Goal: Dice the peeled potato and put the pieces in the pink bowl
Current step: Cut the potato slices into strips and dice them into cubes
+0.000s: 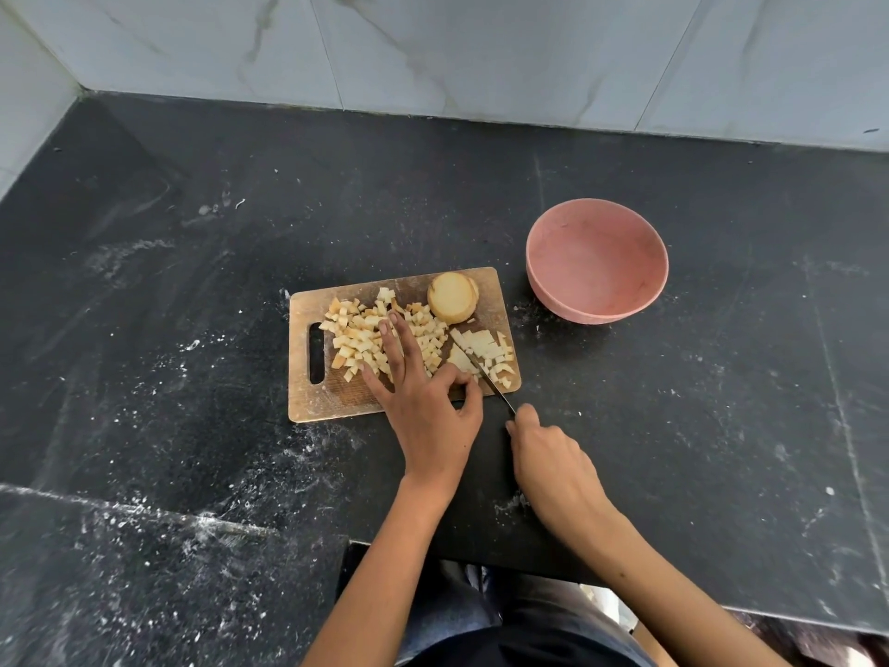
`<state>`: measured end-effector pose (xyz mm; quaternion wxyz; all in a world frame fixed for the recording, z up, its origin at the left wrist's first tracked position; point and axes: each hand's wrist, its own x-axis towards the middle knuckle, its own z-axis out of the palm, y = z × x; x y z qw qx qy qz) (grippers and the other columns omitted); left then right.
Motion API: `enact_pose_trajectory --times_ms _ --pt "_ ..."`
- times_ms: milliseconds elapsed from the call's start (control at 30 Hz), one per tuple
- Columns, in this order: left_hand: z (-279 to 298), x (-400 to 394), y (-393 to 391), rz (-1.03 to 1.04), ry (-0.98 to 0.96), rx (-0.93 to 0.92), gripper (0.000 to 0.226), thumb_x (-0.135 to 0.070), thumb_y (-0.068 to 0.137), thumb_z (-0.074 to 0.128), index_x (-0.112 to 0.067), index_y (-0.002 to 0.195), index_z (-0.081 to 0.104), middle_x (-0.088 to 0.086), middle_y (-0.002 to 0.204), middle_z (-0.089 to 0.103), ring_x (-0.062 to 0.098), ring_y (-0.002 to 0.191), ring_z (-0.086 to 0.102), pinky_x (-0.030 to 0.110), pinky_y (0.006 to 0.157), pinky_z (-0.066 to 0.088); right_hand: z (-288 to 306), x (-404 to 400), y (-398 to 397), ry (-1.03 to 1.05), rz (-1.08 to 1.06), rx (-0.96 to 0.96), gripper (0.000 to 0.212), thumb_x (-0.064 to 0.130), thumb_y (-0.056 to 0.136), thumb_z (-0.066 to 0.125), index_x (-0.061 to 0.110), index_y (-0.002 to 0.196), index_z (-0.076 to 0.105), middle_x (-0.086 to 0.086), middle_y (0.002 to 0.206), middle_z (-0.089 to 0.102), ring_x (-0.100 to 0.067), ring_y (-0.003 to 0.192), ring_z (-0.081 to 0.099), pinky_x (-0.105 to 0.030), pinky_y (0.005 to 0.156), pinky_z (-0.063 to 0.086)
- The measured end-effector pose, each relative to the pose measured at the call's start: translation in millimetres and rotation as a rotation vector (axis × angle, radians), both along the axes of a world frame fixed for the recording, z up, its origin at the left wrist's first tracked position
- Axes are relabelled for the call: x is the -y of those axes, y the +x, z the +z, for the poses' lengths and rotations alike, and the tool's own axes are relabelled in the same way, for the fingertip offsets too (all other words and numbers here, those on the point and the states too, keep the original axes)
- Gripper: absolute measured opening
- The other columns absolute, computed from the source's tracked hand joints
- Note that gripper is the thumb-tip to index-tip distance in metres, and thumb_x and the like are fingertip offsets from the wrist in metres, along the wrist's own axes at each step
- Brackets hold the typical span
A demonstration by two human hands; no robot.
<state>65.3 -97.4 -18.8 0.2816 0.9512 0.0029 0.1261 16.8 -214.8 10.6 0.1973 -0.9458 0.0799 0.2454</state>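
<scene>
Dicing is under way in the head view: the right hand [553,462] grips the knife [486,375], its blade across a potato slab [469,353] on the cutting board [336,402]. The left hand [423,406] pinches that slab, other fingers spread over the diced pieces [365,339]. An uncut chunk [452,297] waits. Potato looks firm, wet, slippery. The pink bowl [596,262] stands empty just beside, with open bench [721,402] around.

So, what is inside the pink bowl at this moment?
The pink bowl looks empty: only its bare inner wall and bottom show. All potato pieces lie on the cutting board. A small strip under the bowl's near rim is hidden.
</scene>
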Motion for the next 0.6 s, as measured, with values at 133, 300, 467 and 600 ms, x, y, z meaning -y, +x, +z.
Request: enact_pose_trajectory --times_ms 133,300,467,600 --pt "-0.8 0.3 -2.2 -0.005 -0.004 0.027 0.011 -0.022 0.080 0.073 -0.021 0.070 0.067 0.018 0.156 0.016 0.030 0.147 0.001 0.059 0.113 0.000 0.0 6.0 -16.0 0.012 -0.011 0.013 0.023 0.034 0.104 0.023 0.018 0.087 0.025 -0.006 0.077 0.055 -0.034 0.076 0.058 -0.036 0.059 0.034" --pt "-8.2 -12.3 -10.8 -0.059 -0.028 0.040 0.009 -0.027 0.084 0.072 -0.029 0.093 0.075 0.018 0.157 0.015 0.032 0.147 0.002 0.057 0.114 -0.003 7.7 3.8 2.7 0.130 -0.011 0.077 0.023 0.034 0.104 0.026 0.015 0.091 0.031 -0.005 0.074 0.049 -0.036 0.079 0.056 -0.037 0.062 0.037" --pt "-7.5 -17.9 -9.8 -0.028 -0.057 0.073 0.012 -0.026 0.081 0.075 -0.030 0.093 0.076 0.015 0.158 0.014 0.032 0.147 0.002 0.053 0.114 -0.003 18.3 3.8 16.7 0.148 -0.009 0.106 0.027 0.034 0.104 0.028 0.011 0.106 0.042 -0.015 0.088 0.063 -0.035 0.083 0.060 -0.039 0.069 0.045" --pt "-5.6 -20.5 -4.3 0.002 -0.064 0.065 0.013 -0.031 0.078 0.077 -0.029 0.091 0.077 0.015 0.158 0.014 0.026 0.148 -0.005 0.048 0.116 -0.009 18.4 -1.0 23.7 0.132 0.051 0.079 0.030 0.034 0.104 0.027 0.010 0.112 0.043 -0.016 0.093 0.063 -0.035 0.086 0.060 -0.038 0.068 0.044"
